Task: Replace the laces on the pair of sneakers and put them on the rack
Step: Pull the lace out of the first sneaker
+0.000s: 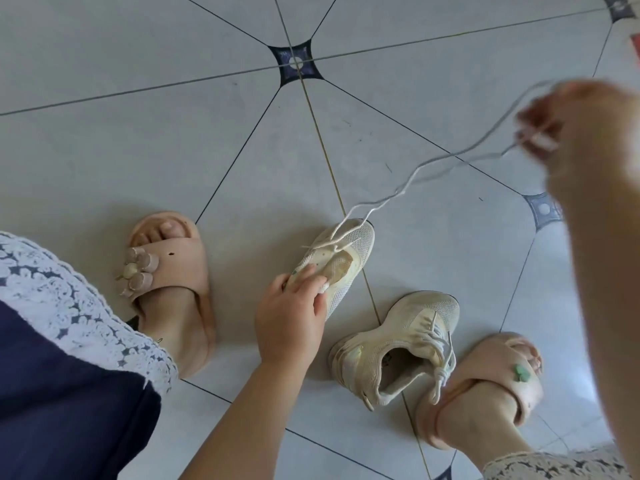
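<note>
Holding one sneaker (356, 239) on the floor (138, 133) with my left hand (291, 313): fingers curled over its tongue, thumb against the side. Its lace (420, 167) is threaded only at the toe end; both strands rise to my right hand (581, 133), raised and blurred, fingertips apparently pinching them. The second sneaker (408, 317), fully laced, lies tipped on the floor just beside my right slipper (485, 386).
</note>
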Tool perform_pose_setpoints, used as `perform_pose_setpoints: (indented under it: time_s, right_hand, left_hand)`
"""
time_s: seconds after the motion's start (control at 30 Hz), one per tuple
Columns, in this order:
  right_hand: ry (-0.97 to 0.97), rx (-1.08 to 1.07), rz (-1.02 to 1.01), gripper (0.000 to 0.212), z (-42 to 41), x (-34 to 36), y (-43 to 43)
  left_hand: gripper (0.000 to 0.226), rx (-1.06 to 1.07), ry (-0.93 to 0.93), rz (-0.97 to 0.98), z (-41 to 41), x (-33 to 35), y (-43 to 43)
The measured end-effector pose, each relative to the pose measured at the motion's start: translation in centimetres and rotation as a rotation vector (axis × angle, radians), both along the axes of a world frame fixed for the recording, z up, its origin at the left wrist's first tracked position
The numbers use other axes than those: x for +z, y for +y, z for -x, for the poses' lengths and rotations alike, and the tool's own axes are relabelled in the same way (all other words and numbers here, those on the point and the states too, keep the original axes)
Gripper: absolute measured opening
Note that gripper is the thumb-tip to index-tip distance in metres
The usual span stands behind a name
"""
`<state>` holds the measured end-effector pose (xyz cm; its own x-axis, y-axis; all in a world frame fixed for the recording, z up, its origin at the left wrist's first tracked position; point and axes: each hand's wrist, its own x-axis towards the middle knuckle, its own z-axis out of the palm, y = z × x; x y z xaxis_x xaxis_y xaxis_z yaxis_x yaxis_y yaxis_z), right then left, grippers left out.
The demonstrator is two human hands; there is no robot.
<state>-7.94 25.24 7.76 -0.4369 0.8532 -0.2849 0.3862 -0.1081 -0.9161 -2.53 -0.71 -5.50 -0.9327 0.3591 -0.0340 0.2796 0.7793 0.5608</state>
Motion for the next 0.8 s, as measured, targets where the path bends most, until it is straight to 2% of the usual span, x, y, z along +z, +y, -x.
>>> perform_pose_setpoints:
  time_s: [0.07,0.13,0.23,0.33,0.47,0.6,0.73,0.8]
  right_hand:
    - [-0.146,0.085,-0.016,0.030,-0.9,-2.3,-2.0]
    - [-0.315,0.274,-0.017,0.029,-2.2,-5.9,-4.7]
    - [-0.464,0.528,-0.085,0.016,-3.0,-10.0,-7.7]
    - [-0.550,0.720,-0.233,0.028,-2.8,-11.6,-9.3]
    - [-0.625,0.980,-0.311,0.034,-1.8,-12.3,-10.7]
    - [-0.755,1.288,-0.580,0.040,-1.0,-12.4,-10.7]
    - [-0.812,1.321,-0.871,0.029,0.0,-11.9,-10.4]
    - [-0.769,1.173,-0.777,0.027,-0.1,-11.6,-10.0]
  left_hand:
    - [0.023,0.000,0.009,0.004,0.0,-0.2,0.0]
    - [0.021,0.001,0.018,0.014,-0.1,-0.4,-0.1]
    - [0.019,-0.018,0.051,0.014,-0.1,-0.5,-0.2]
    - [0.019,-0.010,0.060,0.012,-0.1,-0.6,-0.2]
    - [0.020,-0.004,0.074,0.000,-0.2,-0.7,-0.2]
    - [0.020,-0.015,0.084,0.003,-0.3,-0.9,-0.2]
    - [0.022,-0.035,0.092,-0.004,-0.2,-1.1,-0.3]
    - [0.023,-0.015,0.083,-0.006,-0.2,-1.0,-0.4]
